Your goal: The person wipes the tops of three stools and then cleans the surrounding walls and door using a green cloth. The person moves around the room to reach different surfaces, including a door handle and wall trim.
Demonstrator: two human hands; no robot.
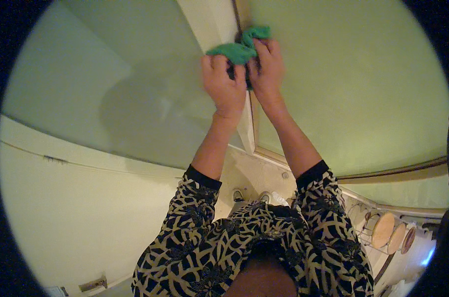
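Observation:
A green cloth (236, 53) is bunched between both hands near the top middle of the head view, in front of a pale vertical frame (213, 18). My left hand (224, 81) grips its left part, with the fingertips curled under the fabric. On the right part, my right hand (267, 68) has its fingers closed, and a loose end of cloth stands up above them. A dark patch between the hands cannot be made out. The cloth appears to lie against the frame's edge.
Greenish panels stand left (154, 104) and right (350, 92) of the frame. Below is a pale floor (243, 170) with a small round drain (285, 175) and my shoes. At lower right, a wire rack (365, 237) holds several round wooden boards (383, 230).

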